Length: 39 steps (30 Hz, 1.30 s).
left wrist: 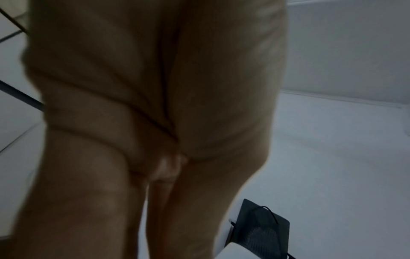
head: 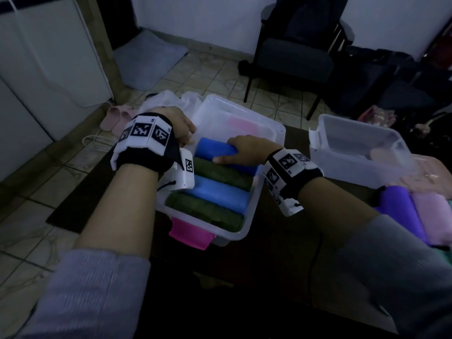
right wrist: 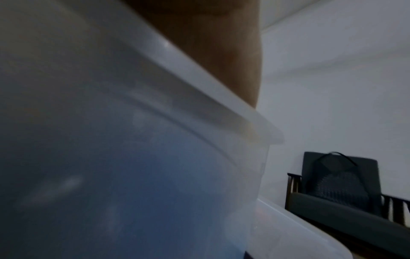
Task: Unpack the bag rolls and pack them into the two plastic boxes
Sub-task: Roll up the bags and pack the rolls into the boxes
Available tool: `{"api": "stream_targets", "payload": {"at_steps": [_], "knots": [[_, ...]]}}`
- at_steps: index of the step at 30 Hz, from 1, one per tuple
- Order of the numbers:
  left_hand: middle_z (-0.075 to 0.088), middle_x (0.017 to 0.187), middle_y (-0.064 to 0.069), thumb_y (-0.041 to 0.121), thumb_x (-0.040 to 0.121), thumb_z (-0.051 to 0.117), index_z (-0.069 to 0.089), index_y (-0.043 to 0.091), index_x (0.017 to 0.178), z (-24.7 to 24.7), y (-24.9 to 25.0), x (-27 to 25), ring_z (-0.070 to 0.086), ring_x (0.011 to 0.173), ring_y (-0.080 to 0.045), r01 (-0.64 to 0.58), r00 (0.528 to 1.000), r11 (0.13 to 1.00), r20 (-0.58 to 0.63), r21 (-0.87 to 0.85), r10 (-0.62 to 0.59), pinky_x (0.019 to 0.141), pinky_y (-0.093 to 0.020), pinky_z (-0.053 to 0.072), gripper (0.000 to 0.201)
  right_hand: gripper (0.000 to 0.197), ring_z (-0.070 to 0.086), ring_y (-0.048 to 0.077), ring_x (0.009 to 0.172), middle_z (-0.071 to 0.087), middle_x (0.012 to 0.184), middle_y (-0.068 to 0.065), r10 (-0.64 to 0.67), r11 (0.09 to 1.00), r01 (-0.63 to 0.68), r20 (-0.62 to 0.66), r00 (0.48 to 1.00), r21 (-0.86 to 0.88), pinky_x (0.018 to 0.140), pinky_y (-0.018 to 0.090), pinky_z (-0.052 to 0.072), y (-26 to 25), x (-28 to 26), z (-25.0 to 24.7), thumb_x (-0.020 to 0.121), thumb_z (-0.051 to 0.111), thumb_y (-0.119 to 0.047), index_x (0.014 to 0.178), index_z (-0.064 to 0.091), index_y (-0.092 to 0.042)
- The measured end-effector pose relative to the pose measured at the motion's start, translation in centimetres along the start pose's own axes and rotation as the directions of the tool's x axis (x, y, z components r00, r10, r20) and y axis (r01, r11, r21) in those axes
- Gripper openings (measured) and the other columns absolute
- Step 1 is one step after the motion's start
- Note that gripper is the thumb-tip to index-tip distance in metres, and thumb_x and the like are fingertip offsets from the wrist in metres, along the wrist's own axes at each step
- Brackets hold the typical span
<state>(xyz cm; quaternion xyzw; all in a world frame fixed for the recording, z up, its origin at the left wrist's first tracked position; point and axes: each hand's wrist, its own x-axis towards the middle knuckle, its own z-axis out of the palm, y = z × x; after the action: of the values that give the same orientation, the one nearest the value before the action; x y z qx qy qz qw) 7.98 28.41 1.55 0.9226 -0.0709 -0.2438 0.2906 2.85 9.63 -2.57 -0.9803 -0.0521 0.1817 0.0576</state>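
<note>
Seating the dark blue roll [head: 215, 149] at frame centre, your right hand [head: 247, 150] presses it with fingers curled over; your left hand [head: 179, 128] grips the near box [head: 266, 123] rim. Push it flush against the green roll [head: 222, 172].

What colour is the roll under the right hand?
Blue roll, under the right hand; clearest in the head view.
</note>
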Motion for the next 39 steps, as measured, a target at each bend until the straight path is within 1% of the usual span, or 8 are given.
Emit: {"api": "stream_targets", "payload": {"at_steps": [4,9,12,22,29,31,36,39], "knots": [[0.063,0.065,0.003,0.010,0.080,0.072,0.065,0.013,0.114,0.0,0.0,-0.3,0.057,0.057,-0.007,-0.018,1.000,1.000,-0.023,-0.024,0.017,0.051,-0.012,0.047,0.035,0.073,0.052,0.024,0.099,0.056,0.120,0.011,0.078,0.996,-0.078,0.010,0.997,-0.042,0.092,0.036,0.039,-0.9,0.2,0.5,0.091,0.019,-0.067,0.123,0.054,-0.010],[0.066,0.098,-0.017,0.008,0.084,0.068,0.060,0.009,0.121,0.2,0.4,-0.3,0.058,0.083,-0.024,0.043,0.999,0.998,0.016,-0.051,-0.042,0.091,-0.036,0.049,0.038,0.067,0.047,0.030,0.119,0.044,0.135,0.014,0.131,0.991,-0.130,-0.045,0.990,0.028,0.102,0.043,0.037,-1.7,-0.5,1.2,0.094,0.025,-0.061,0.135,0.041,-0.012],[0.062,0.104,-0.020,0.007,0.085,0.066,0.057,0.008,0.125,0.4,0.8,-0.3,0.055,0.093,-0.026,0.078,0.997,0.996,0.023,-0.048,-0.077,0.101,-0.044,0.044,0.041,0.071,0.036,0.033,0.131,0.032,0.146,0.013,0.107,0.993,-0.101,-0.101,0.989,0.056,0.107,0.047,0.031,-2.5,-1.7,1.3,0.091,0.026,-0.066,0.146,0.026,-0.019],[0.058,0.108,-0.020,0.006,0.087,0.062,0.053,0.006,0.129,0.7,1.2,-0.8,0.052,0.093,-0.026,0.119,0.993,0.991,0.028,-0.064,-0.117,0.100,-0.043,0.044,0.042,0.080,0.001,0.033,0.145,-0.006,0.159,0.005,0.131,0.988,-0.131,0.000,0.991,0.080,0.116,0.050,0.003,-3.7,-2.6,3.6,0.089,0.026,-0.069,0.150,-0.008,-0.029],[0.058,0.100,-0.015,0.009,0.086,0.066,0.056,0.008,0.126,0.6,1.5,-0.8,0.054,0.085,-0.025,0.071,0.997,0.994,0.001,0.089,-0.071,0.082,-0.032,0.044,0.042,0.077,0.010,0.032,0.144,0.011,0.157,0.010,0.091,0.985,-0.074,-0.105,0.990,0.153,0.116,0.049,0.009,-3.6,-2.8,3.5,0.091,0.032,-0.063,0.151,0.006,-0.022],[0.060,0.103,-0.015,0.007,0.086,0.065,0.056,0.006,0.125,0.9,2.0,-1.2,0.057,0.087,-0.026,0.086,0.996,0.985,-0.013,0.152,-0.085,0.082,-0.031,0.044,0.041,0.064,0.022,0.031,0.140,0.030,0.150,0.013,0.031,0.959,0.063,-0.323,0.946,0.275,0.115,0.042,0.016,-3.6,-3.3,3.3,0.095,0.041,-0.049,0.147,0.025,-0.014],[0.042,0.142,-0.016,0.035,0.092,0.055,0.042,0.007,0.139,2.4,5.8,-3.7,0.042,0.127,-0.030,0.036,0.991,0.930,-0.130,0.365,0.013,0.104,-0.036,0.035,0.056,0.032,0.043,0.024,0.122,0.054,0.126,0.013,0.116,0.817,0.354,-0.732,0.671,0.455,0.104,0.027,0.027,-2.1,-6.5,3.5,0.094,0.054,-0.019,0.123,0.055,-0.005],[0.040,0.146,-0.008,0.046,0.088,0.055,0.039,0.021,0.141,3.5,9.1,-6.3,0.041,0.130,-0.028,-0.119,0.985,0.944,-0.082,0.307,0.151,0.107,-0.042,0.035,0.060,0.031,0.041,0.017,0.123,0.051,0.129,0.007,0.222,0.797,0.286,-0.699,0.680,0.531,0.101,0.024,0.028,1.0,-9.1,4.3,0.095,0.051,-0.023,0.124,0.054,-0.011]]}}
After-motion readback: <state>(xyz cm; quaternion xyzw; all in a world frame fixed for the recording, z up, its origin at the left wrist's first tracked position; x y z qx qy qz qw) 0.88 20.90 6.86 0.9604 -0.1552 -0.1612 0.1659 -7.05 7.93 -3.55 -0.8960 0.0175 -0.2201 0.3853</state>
